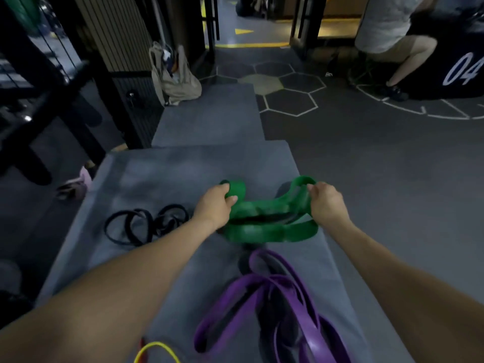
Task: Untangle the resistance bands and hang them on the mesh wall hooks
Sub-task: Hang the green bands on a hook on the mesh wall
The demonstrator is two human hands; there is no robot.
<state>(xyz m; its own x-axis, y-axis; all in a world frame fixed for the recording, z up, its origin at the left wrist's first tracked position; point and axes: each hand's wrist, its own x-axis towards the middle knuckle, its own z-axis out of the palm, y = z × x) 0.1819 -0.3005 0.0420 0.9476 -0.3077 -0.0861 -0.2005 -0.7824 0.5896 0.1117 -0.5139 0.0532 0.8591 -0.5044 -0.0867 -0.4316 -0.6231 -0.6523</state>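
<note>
Early stage, by the look of it: you're working the wide green rubber resistance band [264, 226], bunched in folds over the grey padded floor mat [162, 176]. Your left hand [216, 205] grips its left loop, fingers curled round it; your right hand [327, 203] pinches the right loop and lifts it. Nothing hung yet, and no mesh wall or hooks in view.

Left to do: the purple flat bands [282, 302] knotted nearest you, the thin black bands [146, 225] coiled to the left, and a yellow tube loop [157, 349] at the bottom edge.

Room: dim gym, dark rubber floor with white hexagon markings [290, 100], beige tote bag [174, 77] against a slatted pillar, black rack frame at left, and a seated person [392, 35] far right.
</note>
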